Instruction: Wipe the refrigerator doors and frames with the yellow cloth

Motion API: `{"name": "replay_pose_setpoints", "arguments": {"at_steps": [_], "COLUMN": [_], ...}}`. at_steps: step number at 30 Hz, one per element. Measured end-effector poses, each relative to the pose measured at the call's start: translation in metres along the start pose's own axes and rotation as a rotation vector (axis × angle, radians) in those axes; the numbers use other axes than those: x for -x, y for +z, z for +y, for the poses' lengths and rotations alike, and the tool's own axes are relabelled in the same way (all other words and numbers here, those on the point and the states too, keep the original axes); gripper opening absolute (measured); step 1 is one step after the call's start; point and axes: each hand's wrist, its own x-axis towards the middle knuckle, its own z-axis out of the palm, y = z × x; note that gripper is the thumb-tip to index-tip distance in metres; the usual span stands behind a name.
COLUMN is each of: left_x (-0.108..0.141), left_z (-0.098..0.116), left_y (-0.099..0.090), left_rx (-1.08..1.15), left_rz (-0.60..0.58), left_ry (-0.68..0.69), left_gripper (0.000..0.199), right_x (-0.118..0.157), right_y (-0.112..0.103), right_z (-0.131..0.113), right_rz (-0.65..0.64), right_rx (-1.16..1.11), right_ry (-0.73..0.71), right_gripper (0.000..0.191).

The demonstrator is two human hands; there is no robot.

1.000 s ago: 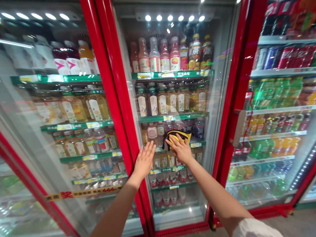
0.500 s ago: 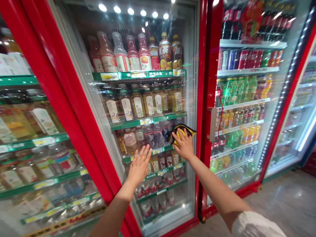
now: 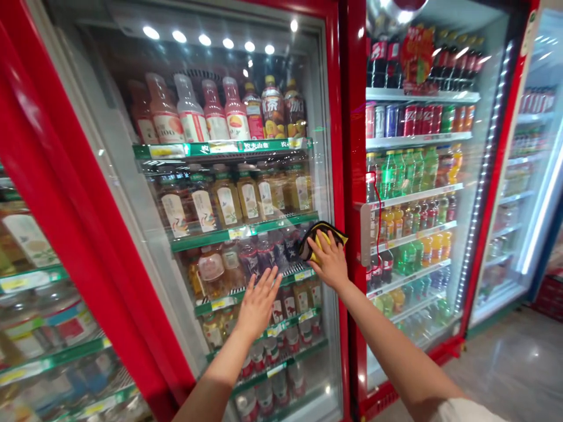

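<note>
Red-framed coolers line the room beside a grey floor point(image 3: 510, 357), with lamps point(image 3: 204, 40) lit across the top of the one directly in front of me. Bottles point(image 3: 227, 203) stand in rows on its shelves, seen through a closed glass door point(image 3: 324, 384). To the right, a neighbouring cooler point(image 3: 360, 328) holds cans and bottles; a pale handle point(image 3: 365, 234) is visible near its left edge.

Right hand point(image 3: 329, 262): fingers spread over a black-and-yellow cloth point(image 3: 306, 248), flattening it against the pane rather than closing around it. The cloth sits at about mid-height on the glass, towards its right side, just beside the red frame point(image 3: 335, 176). Part of it bunches under my fingers, and its dark edge shows past them.

Left hand point(image 3: 259, 305): open, empty, palm towards the pane, to the left of and lower than the cloth. Whether it touches the glass, I cannot tell.

Progress: the cloth is in place on the glass, so I judge the work under way. Reflections cover much of the pane, and no visible boundary separates treated from untreated areas. Neither the portion done nor the portion left can be certified.
</note>
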Motion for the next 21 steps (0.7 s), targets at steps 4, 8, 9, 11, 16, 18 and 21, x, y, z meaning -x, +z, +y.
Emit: {"name": "replay_pose_setpoints", "arguments": {"at_steps": [4,8,9,11,16,18,21], "left_x": [-0.004,0.006,0.008,0.008,-0.005,-0.009,-0.005], "left_z": [0.007,0.0,-0.004,-0.013,-0.025,-0.024,-0.022], "left_y": [0.002,0.0,-0.002,-0.008,-0.024,-0.028,-0.032], "left_rx": [-0.031,-0.058,-0.06,-0.056,-0.055,-0.061,-0.066], "left_rz": [0.058,0.098,0.101,0.101,0.064,0.037,0.009], "left_ry": [-0.028,-0.014,-0.014,-0.024,-0.052,-0.064,-0.085], "left_gripper": [0.08,0.081,0.082,0.083,0.083,0.082,0.082], "right_x": [0.019,0.03,0.021,-0.013,-0.11,-0.116,-0.079], "right_y": [0.017,0.028,0.022,0.001,-0.052,-0.055,-0.04], "right_z": [0.016,0.024,0.03,0.041,0.032,0.012,-0.006], "right_rz": [0.138,0.111,0.107,0.132,0.286,0.293,0.199], "right_rx": [-0.014,0.027,0.035,0.036,0.003,0.01,0.027], "right_ry": [0.206,0.112,0.077,0.051,0.192,0.167,-0.083], "right_gripper": [0.07,0.069,0.069,0.068,0.069,0.072,0.077]}}
